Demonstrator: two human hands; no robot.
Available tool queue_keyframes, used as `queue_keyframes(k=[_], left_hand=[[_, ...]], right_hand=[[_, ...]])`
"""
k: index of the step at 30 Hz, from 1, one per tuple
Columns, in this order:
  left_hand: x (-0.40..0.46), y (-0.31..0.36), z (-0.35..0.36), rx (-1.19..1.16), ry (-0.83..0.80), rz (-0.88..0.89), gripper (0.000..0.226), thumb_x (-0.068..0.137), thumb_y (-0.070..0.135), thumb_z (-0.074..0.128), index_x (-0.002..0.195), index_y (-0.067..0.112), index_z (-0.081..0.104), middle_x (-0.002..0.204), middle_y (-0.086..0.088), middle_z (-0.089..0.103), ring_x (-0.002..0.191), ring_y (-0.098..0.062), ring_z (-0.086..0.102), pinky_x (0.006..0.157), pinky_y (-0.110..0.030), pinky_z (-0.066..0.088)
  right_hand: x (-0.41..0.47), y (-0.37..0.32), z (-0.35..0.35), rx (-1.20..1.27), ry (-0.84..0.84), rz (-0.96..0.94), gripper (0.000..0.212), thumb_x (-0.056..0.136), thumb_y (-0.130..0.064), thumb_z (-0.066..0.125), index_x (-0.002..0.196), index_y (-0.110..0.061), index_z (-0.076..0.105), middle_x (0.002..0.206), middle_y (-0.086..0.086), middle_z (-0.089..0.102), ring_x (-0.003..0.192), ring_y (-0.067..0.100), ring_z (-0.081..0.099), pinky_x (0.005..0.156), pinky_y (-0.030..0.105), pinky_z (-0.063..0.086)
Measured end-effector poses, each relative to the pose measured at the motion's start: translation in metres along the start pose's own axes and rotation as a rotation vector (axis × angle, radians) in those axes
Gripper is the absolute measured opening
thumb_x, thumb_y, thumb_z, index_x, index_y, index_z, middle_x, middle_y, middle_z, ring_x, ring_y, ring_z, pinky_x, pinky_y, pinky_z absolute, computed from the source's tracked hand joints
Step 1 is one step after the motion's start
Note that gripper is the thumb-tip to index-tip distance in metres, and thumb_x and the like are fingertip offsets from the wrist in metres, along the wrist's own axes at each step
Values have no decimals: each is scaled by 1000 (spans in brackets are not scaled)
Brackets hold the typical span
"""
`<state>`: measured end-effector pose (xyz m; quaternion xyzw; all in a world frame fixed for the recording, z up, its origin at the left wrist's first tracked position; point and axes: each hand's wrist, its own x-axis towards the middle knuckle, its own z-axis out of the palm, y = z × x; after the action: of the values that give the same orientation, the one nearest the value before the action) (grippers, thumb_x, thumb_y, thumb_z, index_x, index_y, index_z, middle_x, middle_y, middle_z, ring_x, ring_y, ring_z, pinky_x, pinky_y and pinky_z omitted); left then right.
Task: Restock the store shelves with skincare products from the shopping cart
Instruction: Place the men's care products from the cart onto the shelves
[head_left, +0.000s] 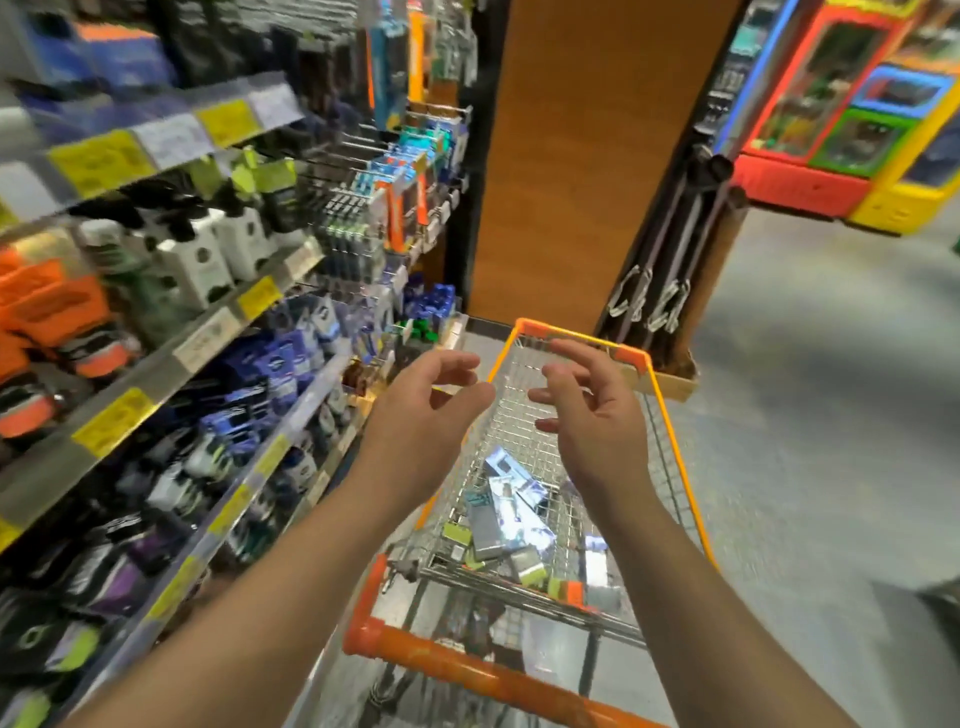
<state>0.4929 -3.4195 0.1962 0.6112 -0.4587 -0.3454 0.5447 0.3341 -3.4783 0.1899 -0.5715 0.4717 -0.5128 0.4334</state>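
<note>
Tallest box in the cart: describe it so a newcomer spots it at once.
Start at the orange-rimmed wire shopping cart beside the shelves. In its basket lies a heap of small boxes; the long pale-blue box lies diagonally on top, longer and brighter than the grey and green ones around it.

Tall wooden panel (587, 156) stands straight ahead, brown, vertical grain. Dark rack with hanging metal tools (660, 291) leans just beside panel, right side (tools blurred, kind unclear). Colourful machine (857, 119) far right: red base, yellow, blue and green frames. Grey floor (810, 415) spreads between them.
</note>
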Motion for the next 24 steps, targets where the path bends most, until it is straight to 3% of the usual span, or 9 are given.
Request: queue_keyframes(k=[4, 7, 12, 18, 21, 24], left_hand=[[23, -10, 55, 35, -63, -63, 39, 76, 58, 66, 111, 40, 67, 107, 17, 70, 99, -12, 68, 79, -37, 56], [41, -26, 95, 75, -104, -130, 21, 92, 39, 70, 113, 36, 67, 110, 12, 69, 99, -13, 68, 69, -26, 52], [69, -63, 139, 164, -80, -259, 17, 91, 39, 69, 108, 36, 68, 107, 14, 69, 98, -13, 68, 91, -47, 57], [87, -106, 152, 168, -47, -437, 4, 93, 36, 67, 97, 37, 66, 102, 13, 69, 94, -13, 67, 89, -44, 56], [97, -132, 156, 185, -48, -500, 3, 95, 31, 66, 96, 33, 67, 109, 8, 68, 98, -17, 66, 86, -42, 53], [108, -160, 164, 234, -95, -584, 6, 96, 34, 64, 100, 31, 68, 106, 10, 69, 97, -19, 69, 86, -43, 55]], right_hand=[[22, 36, -42, -14, 51, 82, 22, 101, -28, 63, 110, -47, 70, 105, -4, 72, 90, 15, 75, 80, 53, 62], [38, 64, -67, -14, 66, 159, 21, 101, -30, 62, 109, -49, 69, 108, -4, 72, 91, 14, 75, 82, 55, 61], [66, 118, -90, -7, 76, 284, 16, 101, -32, 61, 110, -43, 68, 105, -3, 72, 91, 18, 75, 76, 48, 61], [85, 185, -88, 7, 78, 451, 17, 102, -26, 61, 118, -32, 67, 109, 1, 70, 82, 12, 75, 72, 35, 59], [92, 216, -82, -9, 83, 526, 14, 102, -27, 61, 115, -31, 66, 98, -3, 70, 82, 13, 75, 80, 45, 60], [98, 250, -75, -56, 67, 591, 10, 101, -29, 61, 104, -38, 62, 92, -6, 70, 88, 24, 74, 83, 56, 60]])
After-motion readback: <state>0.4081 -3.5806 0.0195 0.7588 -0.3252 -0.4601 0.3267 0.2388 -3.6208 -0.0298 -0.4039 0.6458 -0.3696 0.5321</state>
